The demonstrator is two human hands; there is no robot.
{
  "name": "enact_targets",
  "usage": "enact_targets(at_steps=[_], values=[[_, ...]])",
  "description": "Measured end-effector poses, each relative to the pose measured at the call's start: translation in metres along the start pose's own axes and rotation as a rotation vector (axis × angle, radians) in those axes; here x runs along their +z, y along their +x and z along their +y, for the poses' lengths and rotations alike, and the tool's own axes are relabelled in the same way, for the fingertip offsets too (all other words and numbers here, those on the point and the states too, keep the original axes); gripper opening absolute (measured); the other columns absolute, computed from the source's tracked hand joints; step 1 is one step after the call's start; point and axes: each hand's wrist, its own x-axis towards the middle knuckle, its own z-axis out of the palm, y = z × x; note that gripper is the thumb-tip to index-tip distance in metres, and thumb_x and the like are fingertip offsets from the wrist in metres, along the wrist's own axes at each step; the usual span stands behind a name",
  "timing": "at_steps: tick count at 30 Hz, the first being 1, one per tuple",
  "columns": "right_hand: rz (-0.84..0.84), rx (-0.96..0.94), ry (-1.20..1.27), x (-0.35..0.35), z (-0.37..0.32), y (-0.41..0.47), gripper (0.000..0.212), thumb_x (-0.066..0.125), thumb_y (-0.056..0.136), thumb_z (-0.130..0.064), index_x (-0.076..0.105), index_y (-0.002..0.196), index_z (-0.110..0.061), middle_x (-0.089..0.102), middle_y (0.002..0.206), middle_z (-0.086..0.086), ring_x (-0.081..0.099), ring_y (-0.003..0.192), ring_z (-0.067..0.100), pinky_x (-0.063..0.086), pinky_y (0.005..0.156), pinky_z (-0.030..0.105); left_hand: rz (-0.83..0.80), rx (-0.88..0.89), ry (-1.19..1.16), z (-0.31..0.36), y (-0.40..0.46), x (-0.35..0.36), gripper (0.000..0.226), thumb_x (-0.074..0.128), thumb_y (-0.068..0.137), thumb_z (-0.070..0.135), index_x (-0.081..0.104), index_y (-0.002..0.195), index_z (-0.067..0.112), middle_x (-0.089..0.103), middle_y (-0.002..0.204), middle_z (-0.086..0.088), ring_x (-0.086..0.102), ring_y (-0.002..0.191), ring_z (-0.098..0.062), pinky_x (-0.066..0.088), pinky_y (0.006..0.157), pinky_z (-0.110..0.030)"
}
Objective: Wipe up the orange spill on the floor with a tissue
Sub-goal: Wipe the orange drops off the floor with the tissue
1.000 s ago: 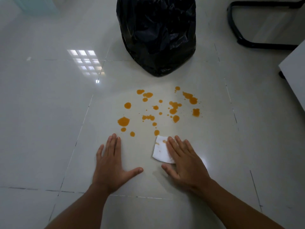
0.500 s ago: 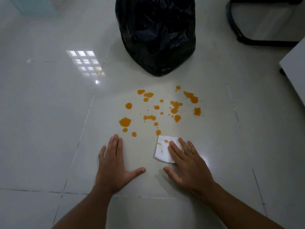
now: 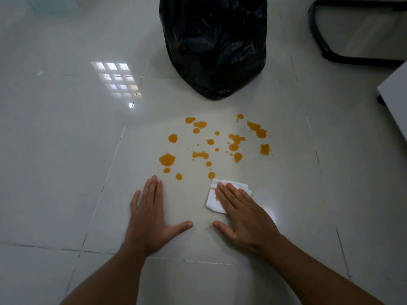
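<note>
Orange spill drops [image 3: 220, 146] lie scattered over a pale glossy floor tile [image 3: 136, 150], with a large blob [image 3: 167, 159] at the left. A folded white tissue [image 3: 212, 200], lightly stained orange, lies flat just below the nearest drop. My right hand [image 3: 244, 214] presses flat on the tissue, fingers stretched over it, covering most of it. My left hand [image 3: 152, 214] rests flat on the bare floor to the left, fingers apart, holding nothing, its fingertips just below the lower left drops.
A black rubbish bag [image 3: 217, 45] stands on the floor right behind the spill. A black chair base [image 3: 330, 45] is at the back right, and a white furniture corner [image 3: 394, 95] juts in from the right edge.
My right hand has slid the tissue a little forward and to the right, toward the nearest drops, with more of the tissue now showing past my fingertips. My left hand stays put.
</note>
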Motion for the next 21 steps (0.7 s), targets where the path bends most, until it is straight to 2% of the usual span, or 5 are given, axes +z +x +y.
enact_targets(at_steps=[8,13,21], values=[[-0.028,0.124,0.060,0.000,-0.003,-0.021,0.091,0.029,0.093,-0.074,0.003,0.159,-0.017,-0.004,0.166,-0.003,-0.013,0.151,0.009,0.005,0.124,0.038,-0.007,-0.006,-0.001,0.000,0.000,-0.001,0.134,0.036,0.062,0.100,0.017,0.154,0.004,0.015,0.165,-0.014,0.009,0.153,-0.024,0.015,0.121,-0.053],[-0.154,-0.046,0.110,-0.001,-0.027,-0.016,0.084,0.025,0.097,-0.068,-0.008,0.158,-0.021,-0.020,0.163,-0.008,-0.026,0.146,0.005,-0.006,0.123,0.034,-0.024,-0.008,-0.019,0.000,-0.001,-0.002,0.134,0.036,0.062,0.100,0.015,0.155,0.005,0.014,0.165,-0.013,0.009,0.153,-0.025,0.015,0.121,-0.054],[-0.149,-0.132,0.012,-0.001,-0.031,0.016,0.096,0.023,0.090,-0.080,-0.004,0.158,-0.018,-0.015,0.165,-0.004,-0.021,0.149,0.010,-0.002,0.124,0.039,-0.112,0.059,-0.055,-0.021,0.002,-0.010,0.146,0.039,0.054,0.104,-0.006,0.157,0.010,-0.012,0.166,-0.004,-0.011,0.153,-0.017,0.010,0.124,-0.048]])
